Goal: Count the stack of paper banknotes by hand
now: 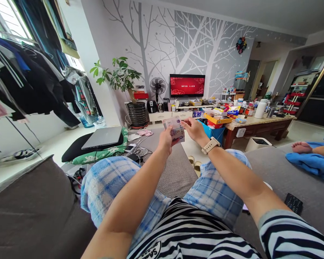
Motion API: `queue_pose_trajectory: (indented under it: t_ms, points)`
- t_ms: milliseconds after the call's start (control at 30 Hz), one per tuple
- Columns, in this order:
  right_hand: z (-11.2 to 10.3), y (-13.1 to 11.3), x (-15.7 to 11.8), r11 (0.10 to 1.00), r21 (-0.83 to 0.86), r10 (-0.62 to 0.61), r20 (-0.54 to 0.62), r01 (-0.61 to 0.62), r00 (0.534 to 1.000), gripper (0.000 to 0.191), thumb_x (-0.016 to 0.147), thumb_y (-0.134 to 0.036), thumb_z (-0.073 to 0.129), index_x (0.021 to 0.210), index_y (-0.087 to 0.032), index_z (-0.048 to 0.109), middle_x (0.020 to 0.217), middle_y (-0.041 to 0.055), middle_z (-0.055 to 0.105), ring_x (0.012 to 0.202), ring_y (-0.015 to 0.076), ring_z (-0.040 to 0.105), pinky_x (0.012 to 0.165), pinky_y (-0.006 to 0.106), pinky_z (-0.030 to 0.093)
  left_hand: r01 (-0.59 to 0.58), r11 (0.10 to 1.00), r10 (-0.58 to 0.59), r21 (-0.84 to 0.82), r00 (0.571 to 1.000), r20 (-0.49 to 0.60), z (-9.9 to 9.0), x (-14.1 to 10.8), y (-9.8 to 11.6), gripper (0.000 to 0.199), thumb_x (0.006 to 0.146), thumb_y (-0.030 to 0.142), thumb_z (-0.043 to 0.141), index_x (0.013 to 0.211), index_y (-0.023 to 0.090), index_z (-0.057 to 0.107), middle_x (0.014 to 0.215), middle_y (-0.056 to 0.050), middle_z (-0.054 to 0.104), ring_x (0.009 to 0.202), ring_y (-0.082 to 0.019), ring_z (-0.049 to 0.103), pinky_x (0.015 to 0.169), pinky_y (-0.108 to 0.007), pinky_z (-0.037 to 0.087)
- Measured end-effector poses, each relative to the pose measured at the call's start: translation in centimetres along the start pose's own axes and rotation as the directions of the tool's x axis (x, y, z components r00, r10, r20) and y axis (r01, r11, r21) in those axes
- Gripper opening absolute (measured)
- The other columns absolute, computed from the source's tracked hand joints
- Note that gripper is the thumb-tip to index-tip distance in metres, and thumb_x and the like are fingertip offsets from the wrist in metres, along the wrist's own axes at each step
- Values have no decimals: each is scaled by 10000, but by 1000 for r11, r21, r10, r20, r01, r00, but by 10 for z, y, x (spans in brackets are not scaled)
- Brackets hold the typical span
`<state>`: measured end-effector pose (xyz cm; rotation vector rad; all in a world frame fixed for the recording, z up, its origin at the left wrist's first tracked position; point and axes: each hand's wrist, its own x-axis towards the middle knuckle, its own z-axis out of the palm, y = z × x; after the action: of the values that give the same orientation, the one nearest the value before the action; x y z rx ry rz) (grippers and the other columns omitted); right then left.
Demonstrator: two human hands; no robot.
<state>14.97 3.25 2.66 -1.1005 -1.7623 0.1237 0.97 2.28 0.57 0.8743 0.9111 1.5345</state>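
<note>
A small stack of banknotes (178, 133), with a 5 printed on the front one, is held up before me above the grey sofa seat. My left hand (166, 139) grips its left side, thumb across the face. At the upper right edge, my right hand (194, 128) pinches a note between thumb and fingers. A beige watch (210, 145) is on my right wrist. How many notes there are cannot be made out.
On the left, a laptop (102, 137) rests on a green cushion (97, 154), beside tangled white cables. A cluttered table (256, 124) stands ahead right. Slippers (197, 167) lie on the floor. Another person's foot (301, 147) shows at right, near a black remote (293, 203).
</note>
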Motion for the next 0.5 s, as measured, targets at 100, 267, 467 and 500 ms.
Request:
queue_pose_trajectory:
  t_ms: [100,267,467,500]
  points:
    - [0,1,1,999,-50,21,-15,-22,1000,385,844,-539,488,695,-191,558,653,11,594,603,144,481,571,265,301,0,1000,0,2,1000,12,0,-1,0,248,766,364,635,930,182,602,858,-53,650,692,-152,634,620,-308,553]
    - [1,0,1,998,-65,7,-3,-8,1000,353,807,-477,549,609,-190,494,597,-4,528,579,132,419,559,268,271,14,1000,-14,21,1000,23,0,-1,-2,242,740,324,669,927,188,597,858,-54,653,710,-160,639,628,-313,558]
    - [-1,0,0,1000,-6,6,-16,-6,1000,342,801,-456,557,601,-193,469,587,-14,493,575,127,397,565,269,283,72,996,-72,-49,997,10,0,-2,2,257,789,414,614,915,190,608,859,-51,667,678,-167,653,606,-321,553]
    - [-1,-1,0,1000,10,8,-19,-8,1000,339,797,-454,563,603,-193,466,586,-15,489,574,126,396,564,269,285,83,994,-83,-67,997,7,0,-2,3,261,802,427,596,915,192,610,857,-49,672,679,-168,657,605,-321,553]
